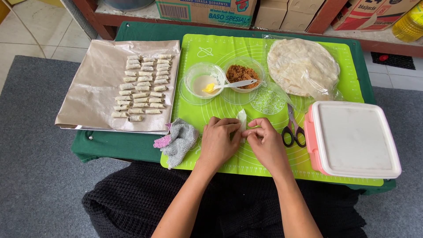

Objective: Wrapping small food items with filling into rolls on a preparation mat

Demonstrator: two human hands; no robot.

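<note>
At the far left of the low green-covered bench [132,150] lay a metal tray lined with brown baking paper [94,92], and on it stood three columns of small pale rolled pastry pieces [143,87], packed close side by side. Just right of the tray began a bright green silicone mat [343,66], with a crumpled grey and pink cloth [176,139] resting on its near left corner. Further back on the mat sat a clear plastic bowl of pale liquid [203,79] and, touching it, a clear plastic bowl of brown crumbly filling [243,74]; a white brush with yellow bristles [224,85] lay across both.

The left hand [218,141] and the right hand [264,143] met near the front middle of the mat, fingers [254,130] pinched on a thin pale strip of pastry wrapper [241,120], which stood up between the fingertips (its lower part was hidden by the hands).

To the right lay black-handled scissors [294,128], near the right hand but not touching it. Behind them rested a round stack of pale wrapper sheets in clear plastic [302,66]. At the far right sat a pink rectangular plastic box with a white lid [352,139], lid on.
</note>
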